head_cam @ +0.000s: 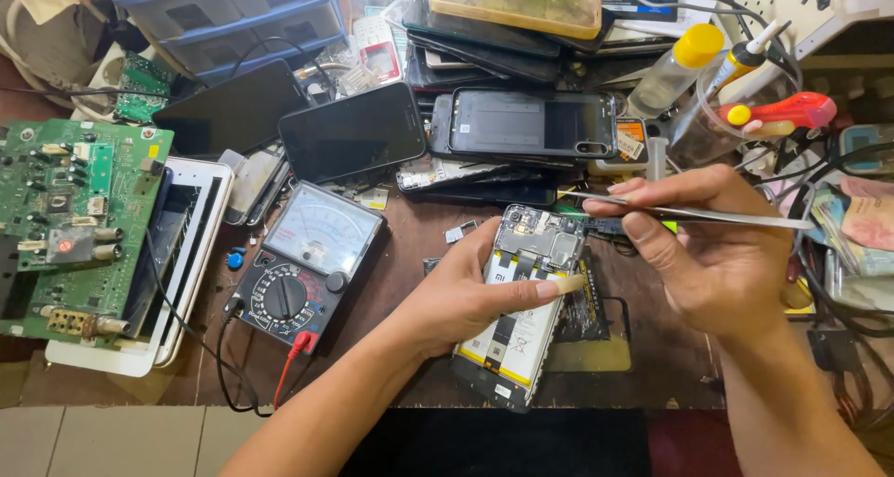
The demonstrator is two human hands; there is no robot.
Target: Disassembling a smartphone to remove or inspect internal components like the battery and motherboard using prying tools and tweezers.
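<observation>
1. Head view, centre of the frame: your left hand (466, 295) is closed around an opened phone (526, 300) with its back cover already off, so the battery and the board at its upper end lie bare.
2. Your right hand (708, 254) pinches metal tweezers (689, 214), tips pointing left just above the phone's upper end; I cannot tell whether they touch the board.
3. Judging by this, opening is done, while work on the board looks unfinished and the phone is not reassembled.
4. Left of centre on the surface (410, 254) an analogue multimeter (307, 263) lies with leads attached, a green circuit board (79, 221) at the far left.
</observation>
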